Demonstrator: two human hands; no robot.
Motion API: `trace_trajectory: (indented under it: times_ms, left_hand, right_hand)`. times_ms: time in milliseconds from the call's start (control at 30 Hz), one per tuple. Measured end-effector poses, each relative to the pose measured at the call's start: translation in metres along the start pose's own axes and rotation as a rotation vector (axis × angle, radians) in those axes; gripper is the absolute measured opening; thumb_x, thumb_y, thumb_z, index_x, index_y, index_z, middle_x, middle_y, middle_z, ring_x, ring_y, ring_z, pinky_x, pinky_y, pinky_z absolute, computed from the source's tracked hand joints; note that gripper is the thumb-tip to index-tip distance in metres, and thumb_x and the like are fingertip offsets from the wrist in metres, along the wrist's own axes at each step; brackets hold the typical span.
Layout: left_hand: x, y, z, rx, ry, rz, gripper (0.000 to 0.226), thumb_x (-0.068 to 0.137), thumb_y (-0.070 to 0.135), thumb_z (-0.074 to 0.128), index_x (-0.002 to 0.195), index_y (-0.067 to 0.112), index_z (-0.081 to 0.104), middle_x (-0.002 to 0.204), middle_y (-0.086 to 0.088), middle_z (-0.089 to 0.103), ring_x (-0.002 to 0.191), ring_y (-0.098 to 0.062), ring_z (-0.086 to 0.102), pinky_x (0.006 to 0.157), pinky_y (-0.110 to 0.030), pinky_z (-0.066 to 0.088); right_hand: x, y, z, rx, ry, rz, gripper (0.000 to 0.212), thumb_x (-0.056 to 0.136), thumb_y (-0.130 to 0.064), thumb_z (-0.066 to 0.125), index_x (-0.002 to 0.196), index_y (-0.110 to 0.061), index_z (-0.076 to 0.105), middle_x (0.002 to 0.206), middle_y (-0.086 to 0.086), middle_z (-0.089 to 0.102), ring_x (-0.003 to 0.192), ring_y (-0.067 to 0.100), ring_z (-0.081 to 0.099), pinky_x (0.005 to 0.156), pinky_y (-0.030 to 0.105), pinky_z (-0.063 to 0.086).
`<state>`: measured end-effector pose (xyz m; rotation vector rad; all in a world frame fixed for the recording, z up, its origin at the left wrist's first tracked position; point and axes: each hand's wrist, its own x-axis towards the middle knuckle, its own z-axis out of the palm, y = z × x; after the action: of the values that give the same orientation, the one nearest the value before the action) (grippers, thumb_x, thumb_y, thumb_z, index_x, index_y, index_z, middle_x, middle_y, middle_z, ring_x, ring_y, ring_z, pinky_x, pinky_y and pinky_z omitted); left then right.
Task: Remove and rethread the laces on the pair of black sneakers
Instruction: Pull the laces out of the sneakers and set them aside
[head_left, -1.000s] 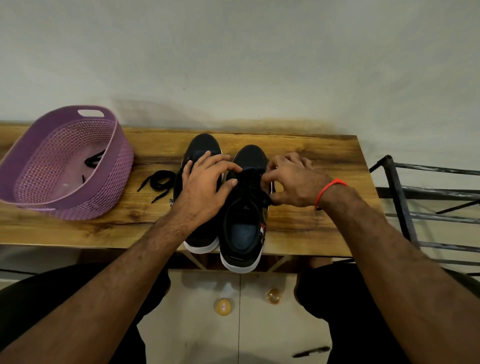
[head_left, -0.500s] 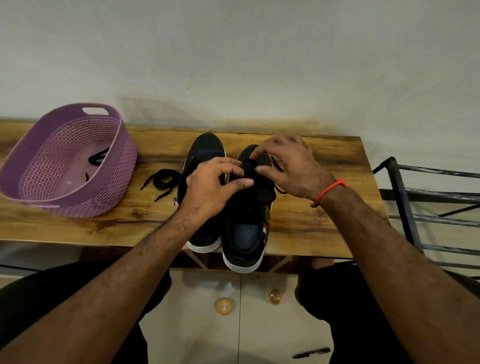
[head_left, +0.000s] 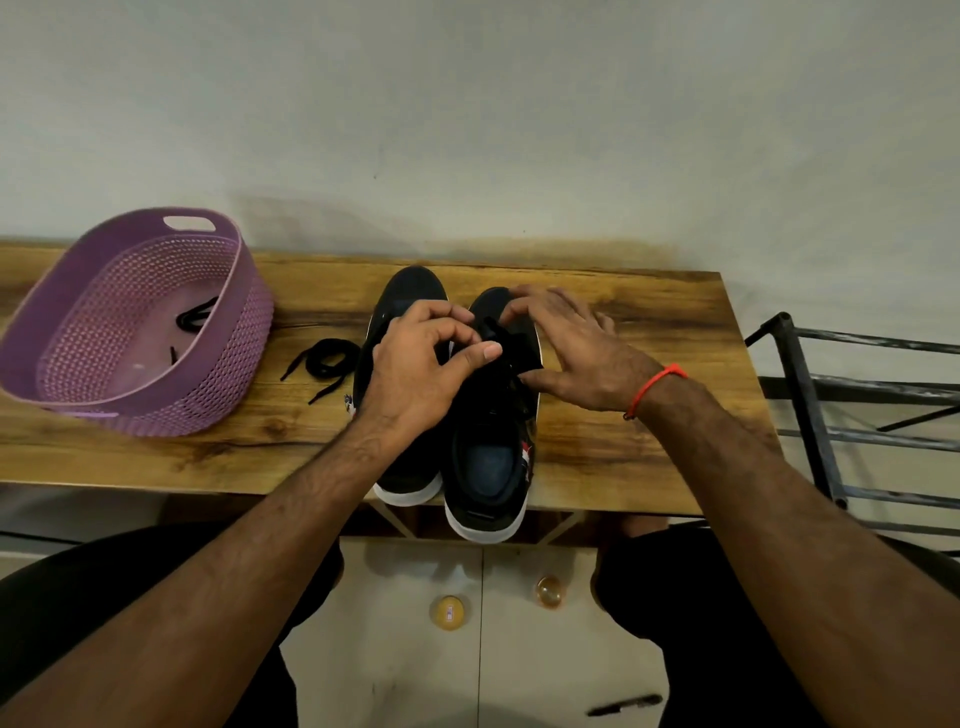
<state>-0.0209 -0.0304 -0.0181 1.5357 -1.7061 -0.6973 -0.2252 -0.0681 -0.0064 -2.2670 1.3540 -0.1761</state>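
Two black sneakers sit side by side at the near edge of the counter (head_left: 623, 457), heels overhanging toward me. I judge I'm working the lace on the right sneaker (head_left: 491, 467): my left hand (head_left: 415, 369) pinches the lace (head_left: 488, 332) over its eyelets, fingers closed on it; my right hand (head_left: 566, 353) rests spread on the same shoe, grasping nothing. Next calls for feeding the tip through an eyelet. The left sneaker (head_left: 410, 291) shows no lace. One loose lace (head_left: 324, 364) lies beside it; farther left, one purple basket (head_left: 156, 374) holds another.

Two sneakers (head_left: 488, 436), two hands (head_left: 415, 374), one basket (head_left: 140, 322), one loose lace (head_left: 324, 364) beside it.
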Motion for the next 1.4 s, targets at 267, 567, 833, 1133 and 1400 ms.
trace_trajectory:
  times_ms: [267,567,833,1133,1400]
  left_hand:
    - [-0.007,0.007,0.002,0.053,0.09,0.017,0.011,0.083,0.043,0.077,0.084,0.037,0.067,0.125,0.016,0.054,0.13,-0.018,0.042,0.107,-0.052,0.029]
    - [-0.002,0.002,0.002,0.083,0.04,-0.101,0.012,0.091,0.045,0.069,0.094,0.034,0.064,0.123,0.013,0.053,0.128,-0.015,0.04,0.101,-0.036,0.02]
    - [-0.01,-0.006,-0.003,0.481,-0.427,0.038,0.092,0.064,0.092,0.045,0.141,0.043,0.049,0.161,0.025,0.023,0.151,-0.017,-0.001,0.117,-0.058,0.003]
    - [-0.009,-0.014,0.003,0.72,-0.393,0.113,0.12,0.066,0.099,0.023,0.159,0.033,-0.013,0.161,0.006,-0.036,0.145,-0.029,-0.04,0.118,-0.067,-0.011]
    - [-0.008,-0.015,0.004,0.716,-0.404,0.102,0.117,0.067,0.098,0.025,0.161,0.035,-0.003,0.164,0.007,-0.03,0.146,-0.028,-0.039,0.118,-0.065,-0.014]
  right_hand:
    - [0.001,0.009,0.006,-0.085,-0.2,0.085,0.052,0.096,-0.048,0.055,0.144,-0.051,0.035,0.165,-0.017,0.002,0.153,0.029,-0.008,0.114,0.069,0.006]
    - [-0.001,0.01,-0.002,0.034,-0.021,-0.003,0.023,0.092,-0.052,0.057,0.114,-0.05,0.064,0.158,-0.018,0.029,0.151,0.025,0.009,0.112,0.066,0.014]
    - [0.007,0.013,-0.01,0.345,0.237,-0.048,0.009,0.088,-0.036,0.071,0.091,-0.045,0.072,0.128,-0.014,0.059,0.127,0.011,0.05,0.108,0.053,0.039]
    - [0.005,0.032,-0.032,0.328,0.736,0.17,0.014,0.086,-0.034,0.073,0.097,-0.027,0.078,0.12,-0.017,0.066,0.121,0.006,0.055,0.106,0.033,0.041]
    - [-0.009,0.052,-0.055,0.098,0.689,0.496,0.056,0.091,-0.037,0.067,0.142,-0.021,0.05,0.16,0.005,0.029,0.146,0.03,0.025,0.114,0.053,0.029]
